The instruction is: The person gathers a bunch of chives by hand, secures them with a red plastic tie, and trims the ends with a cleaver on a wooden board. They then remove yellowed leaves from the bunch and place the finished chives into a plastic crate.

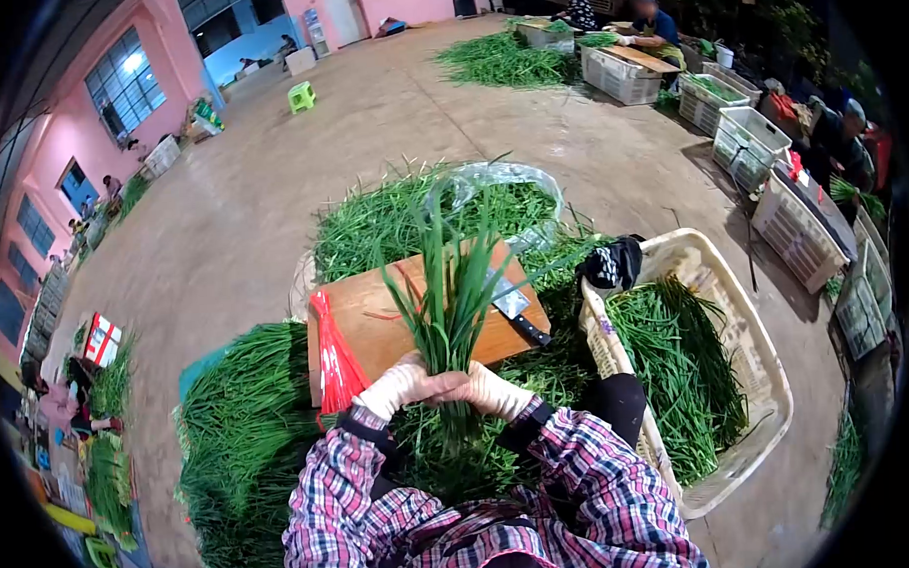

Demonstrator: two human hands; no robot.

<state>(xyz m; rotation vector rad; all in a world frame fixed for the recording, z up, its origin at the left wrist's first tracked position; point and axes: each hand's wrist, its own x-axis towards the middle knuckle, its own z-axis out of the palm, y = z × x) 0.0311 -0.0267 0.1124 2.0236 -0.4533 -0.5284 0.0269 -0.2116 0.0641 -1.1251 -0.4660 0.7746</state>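
A bunch of garlic chives (pixel 447 309) stands upright between my two hands, its leaves fanning out at the top. Wrapped around it from the left is my left hand (pixel 410 383), and my right hand (pixel 485 389) closes on it from the right. Pale coverings show on both hands. Behind the bunch lies a wooden board (pixel 371 337). Red plastic ties (pixel 337 363) hang over its left part, and a cleaver (pixel 515 307) with a black handle rests at its right. The lower ends of the bunch hang below my hands.
Heaped chives (pixel 245 442) lie at my left, more greens (pixel 367 222) beyond the board under clear plastic (pixel 541 186). A cream crate (pixel 769 403) at my right holds chives, with a black bag (pixel 614 263) on its corner. Co-workers (pixel 656 27) sit beside crates farther off.
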